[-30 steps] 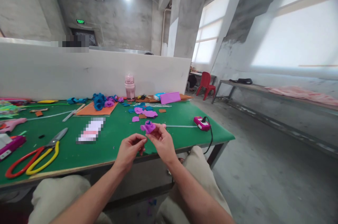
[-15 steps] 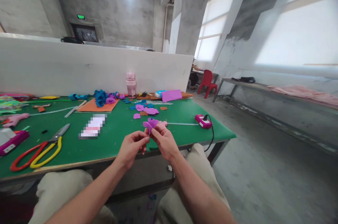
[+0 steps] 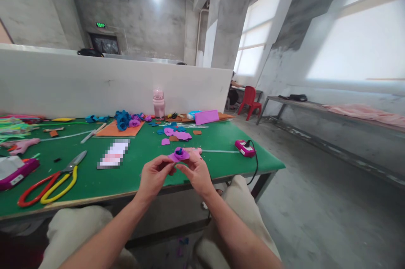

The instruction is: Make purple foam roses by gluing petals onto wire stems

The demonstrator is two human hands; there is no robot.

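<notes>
A purple paper flower with a dark blue centre is held up over the table's front edge. My left hand pinches its left side between thumb and fingers. On the other side, my right hand is closed on its purple petal, thumb toward me. Just behind the right fingers lies a pink glue gun, partly covered by that hand. Loose purple petals and blue pieces are scattered beyond the flower.
Large scissors with red and yellow handles lie at left, beside a pixelated rectangle. Finished-looking blue flowers rest on an orange sheet. A pink bottle stands by the white partition. A magenta power box sits right.
The flower has turned so its blue centre now faces up and toward me. My left fingers have moved up from below it onto its left petal edge.
</notes>
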